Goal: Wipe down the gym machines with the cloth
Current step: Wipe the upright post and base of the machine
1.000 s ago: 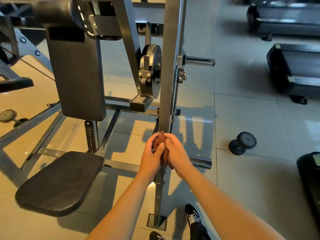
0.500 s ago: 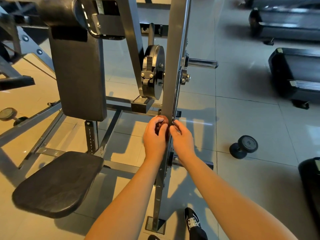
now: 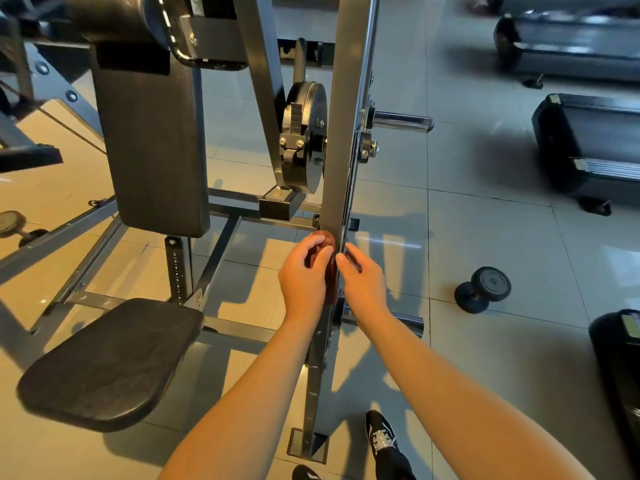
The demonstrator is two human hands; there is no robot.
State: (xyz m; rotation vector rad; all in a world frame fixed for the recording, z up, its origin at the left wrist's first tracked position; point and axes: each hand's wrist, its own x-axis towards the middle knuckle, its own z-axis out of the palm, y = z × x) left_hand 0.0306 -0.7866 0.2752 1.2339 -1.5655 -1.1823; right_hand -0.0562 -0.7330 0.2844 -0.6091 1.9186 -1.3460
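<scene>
Cloth sits mid-height on the machine's upright post, left hand fingers clamped round it. Right hand fingers touch the post's edge; whether they grip cannot be told. Judged early: seat and back pad likely remain.

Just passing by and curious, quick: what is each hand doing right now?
Left hand: grips the brown cloth against the post.
Right hand: fingers at the post's edge; cannot tell whether it holds anything.
</scene>
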